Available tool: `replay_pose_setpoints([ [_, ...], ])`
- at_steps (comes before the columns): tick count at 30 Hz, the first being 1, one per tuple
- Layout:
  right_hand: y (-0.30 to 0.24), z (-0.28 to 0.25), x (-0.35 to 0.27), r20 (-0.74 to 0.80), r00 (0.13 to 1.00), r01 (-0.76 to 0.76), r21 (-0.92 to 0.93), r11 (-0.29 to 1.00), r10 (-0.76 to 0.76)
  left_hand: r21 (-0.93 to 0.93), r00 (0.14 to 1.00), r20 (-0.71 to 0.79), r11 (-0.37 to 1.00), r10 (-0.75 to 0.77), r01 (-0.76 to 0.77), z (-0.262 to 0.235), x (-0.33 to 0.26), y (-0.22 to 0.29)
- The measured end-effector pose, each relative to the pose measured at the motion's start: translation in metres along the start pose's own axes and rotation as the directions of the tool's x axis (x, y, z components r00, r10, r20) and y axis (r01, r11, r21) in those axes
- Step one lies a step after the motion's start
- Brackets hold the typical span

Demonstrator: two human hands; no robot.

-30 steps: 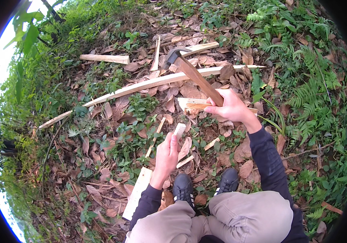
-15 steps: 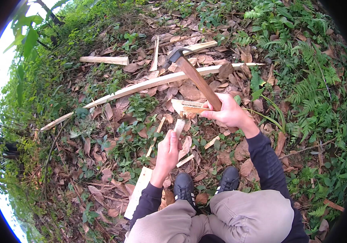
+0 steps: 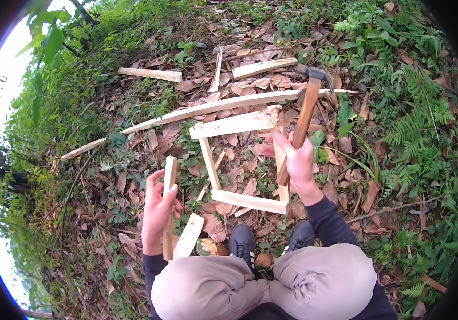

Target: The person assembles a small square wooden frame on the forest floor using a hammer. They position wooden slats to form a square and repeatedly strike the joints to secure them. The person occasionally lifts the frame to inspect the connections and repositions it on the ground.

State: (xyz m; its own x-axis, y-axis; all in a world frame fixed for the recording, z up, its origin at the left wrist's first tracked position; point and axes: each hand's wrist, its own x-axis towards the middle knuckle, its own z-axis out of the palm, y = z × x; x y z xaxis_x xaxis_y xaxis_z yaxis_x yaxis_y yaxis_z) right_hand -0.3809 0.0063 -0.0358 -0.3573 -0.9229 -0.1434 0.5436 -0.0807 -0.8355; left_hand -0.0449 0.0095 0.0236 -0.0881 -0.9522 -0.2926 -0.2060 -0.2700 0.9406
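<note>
In my left hand (image 3: pixel 156 213) an upright wooden stick (image 3: pixel 170 172) is gripped, thumb across its face. My right hand (image 3: pixel 301 166) is closed round the wooden handle of a claw hammer (image 3: pixel 307 114), its dark head pointing up and away. The same hand also grips the right side of a four-sided wooden frame (image 3: pixel 239 124), made of pale rough strips and held above the ground. Fingers of that hand reach through to the inside of the frame. A short flat board (image 3: pixel 189 236) lies beside my left wrist.
A long thin pole (image 3: pixel 207 108) lies across the leafy ground beyond the frame. Past it are several cut pieces, among them a left block (image 3: pixel 150 74) and a right block (image 3: pixel 263 68). My shoes (image 3: pixel 242 242) are close below. Ferns (image 3: pixel 405 128) grow at right.
The frame has turned to show its full four-sided outline. My left hand has moved left, away from it, with a stick. The hammer, still in my right hand, has swung more upright and rightward.
</note>
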Motion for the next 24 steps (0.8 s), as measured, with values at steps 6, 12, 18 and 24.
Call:
replay_pose_setpoints([
  [6, 0.118, -0.074, 0.01, -0.294, 0.93, -0.233, -0.012, 0.972, 0.22, -0.121, 0.994, 0.067, 0.988, -0.089, 0.097, -0.019, 0.017, -0.016],
  [12, 0.193, -0.102, 0.017, -0.224, 0.951, -0.259, -0.206, 0.944, 0.212, -0.505, 0.936, 0.316, 0.808, -0.156, 0.305, 0.011, 0.063, -0.039],
  [18, 0.187, -0.118, 0.063, -0.093, 0.994, -0.105, -0.689, 0.717, 0.056, -0.375, 0.891, 0.444, 0.885, -0.091, 0.277, 0.053, 0.08, -0.035],
  [24, 0.163, -0.111, 0.048, -0.104, 0.993, -0.062, -0.879, 0.473, -0.063, -0.279, 0.899, 0.438, 0.949, -0.013, 0.15, 0.068, 0.088, -0.064],
])
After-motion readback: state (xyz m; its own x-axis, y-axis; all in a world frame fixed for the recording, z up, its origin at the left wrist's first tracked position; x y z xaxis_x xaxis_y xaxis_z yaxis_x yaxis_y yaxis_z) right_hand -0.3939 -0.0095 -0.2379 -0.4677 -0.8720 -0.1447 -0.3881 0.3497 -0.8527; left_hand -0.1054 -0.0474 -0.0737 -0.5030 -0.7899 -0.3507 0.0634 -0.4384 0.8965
